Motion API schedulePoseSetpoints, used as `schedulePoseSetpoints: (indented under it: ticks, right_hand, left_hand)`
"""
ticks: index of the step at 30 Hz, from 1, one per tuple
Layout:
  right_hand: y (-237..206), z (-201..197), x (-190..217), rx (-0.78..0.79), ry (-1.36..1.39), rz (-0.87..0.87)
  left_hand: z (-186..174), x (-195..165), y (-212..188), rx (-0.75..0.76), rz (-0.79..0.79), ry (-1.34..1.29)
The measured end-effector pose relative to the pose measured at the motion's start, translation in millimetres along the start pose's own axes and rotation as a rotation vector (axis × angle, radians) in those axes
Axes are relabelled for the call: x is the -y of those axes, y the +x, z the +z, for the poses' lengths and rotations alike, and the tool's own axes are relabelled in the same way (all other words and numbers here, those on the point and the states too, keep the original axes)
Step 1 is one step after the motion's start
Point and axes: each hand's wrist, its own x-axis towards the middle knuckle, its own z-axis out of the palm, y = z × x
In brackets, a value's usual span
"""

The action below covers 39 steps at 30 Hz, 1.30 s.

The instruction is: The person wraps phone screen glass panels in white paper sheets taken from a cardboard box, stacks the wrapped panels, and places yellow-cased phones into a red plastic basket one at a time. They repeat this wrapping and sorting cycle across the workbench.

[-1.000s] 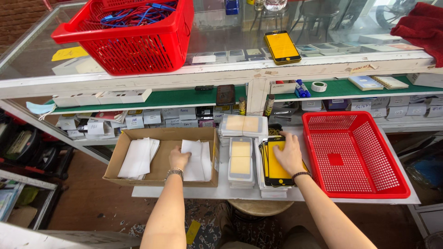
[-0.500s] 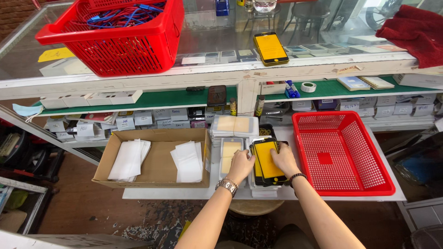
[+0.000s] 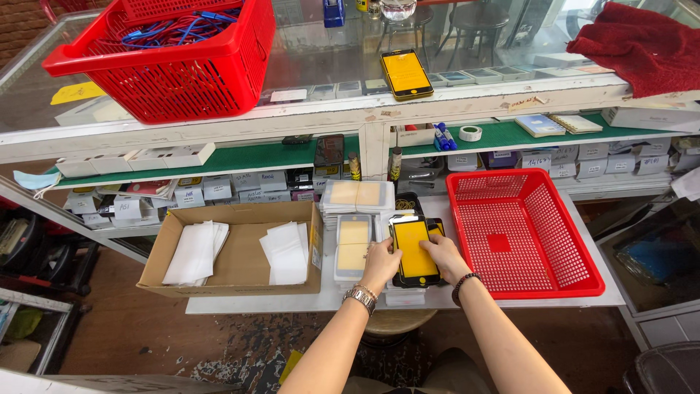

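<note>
My left hand [image 3: 380, 261] and my right hand [image 3: 442, 252] both grip a black-framed phone screen panel with a yellow face [image 3: 414, 250], one hand on each long side. The panel sits on top of a pile of similar panels [image 3: 408, 286] on the white shelf [image 3: 328, 298]. A tray of pale yellow panels [image 3: 353, 245] lies just left of my left hand, and a stack of them [image 3: 357, 198] stands behind it. I wear a metal watch on the left wrist and a bead bracelet on the right.
An open cardboard box [image 3: 240, 271] with white paper sleeves [image 3: 286, 252] stands to the left. A low red basket [image 3: 519, 233] sits on the right, holding nothing. On the glass counter above are a red basket of cables [image 3: 171, 58], a yellow-faced phone [image 3: 406, 74] and a red cloth [image 3: 642, 45].
My left hand left the cardboard box and came right to the yellow panel. Both hands now hold the panel, which has shifted slightly on its pile.
</note>
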Motion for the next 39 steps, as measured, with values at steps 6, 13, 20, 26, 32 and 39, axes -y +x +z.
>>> schedulePoseSetpoints:
  ticks: [6,13,20,26,32,39]
  right_hand:
    - [2.2,-3.3,-3.7,-0.023,0.072,-0.002]
    - [-27.9,16.8,21.5,-0.071,-0.056,-0.245]
    - [-53.2,43.5,47.3,-0.040,-0.070,-0.760]
    - [-68.6,53.2,31.5,0.011,0.028,-0.794]
    - [-23.2,11.4,14.5,-0.084,0.173,-0.609]
    - [4.2,-1.1,-29.7,-0.365,-1.172,-0.310]
  left_hand:
    - [-1.7,-6.8,2.5,0.096,-0.127,-0.180]
    - [-2.2,-25.3,10.7,0.016,-0.166,-0.586]
    - [-39.7,-50.8,-1.9,-0.053,0.207,-0.809]
    - [-52.4,-63.0,-23.4,-0.015,0.315,-0.593]
    - [-42.5,-57.1,-0.3,-0.053,0.197,-0.571]
    - [-43.0,-6.4,25.3,-0.316,-0.199,-1.379]
